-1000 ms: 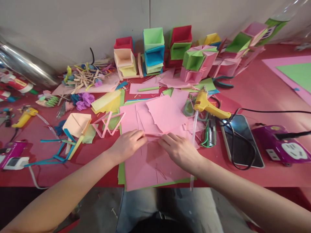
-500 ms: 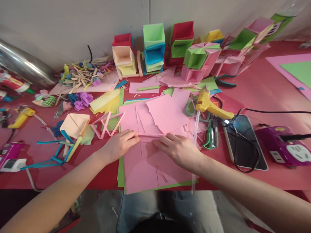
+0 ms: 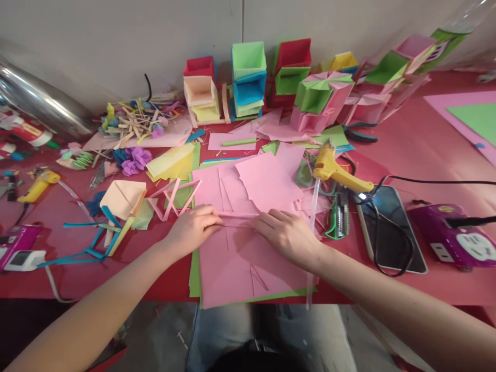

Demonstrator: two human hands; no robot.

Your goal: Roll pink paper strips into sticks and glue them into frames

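Note:
A narrow pink paper strip (image 3: 238,215) lies across the pink sheets (image 3: 232,274) in front of me. Its left end is pinched in my left hand (image 3: 197,225), whose fingers are closed. My right hand (image 3: 284,235) has its fingers bent together over the strip's right end. Beyond the hands, a torn-edged pink piece (image 3: 267,178) rests on the stack, with green paper (image 3: 195,276) showing beneath. A triangular frame of pink strips (image 3: 174,199) stands just left of the stack.
Right of the stack are a yellow glue gun (image 3: 333,168), a cutter (image 3: 341,214), a phone (image 3: 391,227) and a purple power socket (image 3: 453,235). Folded paper boxes (image 3: 248,88) line the wall. At left lie a peach paper box (image 3: 123,199), blue strips (image 3: 93,253) and another glue gun (image 3: 39,186).
My right hand has slid slightly right along the strip, widening the gap between the hands. My left hand has barely moved. The camera view has shifted a little.

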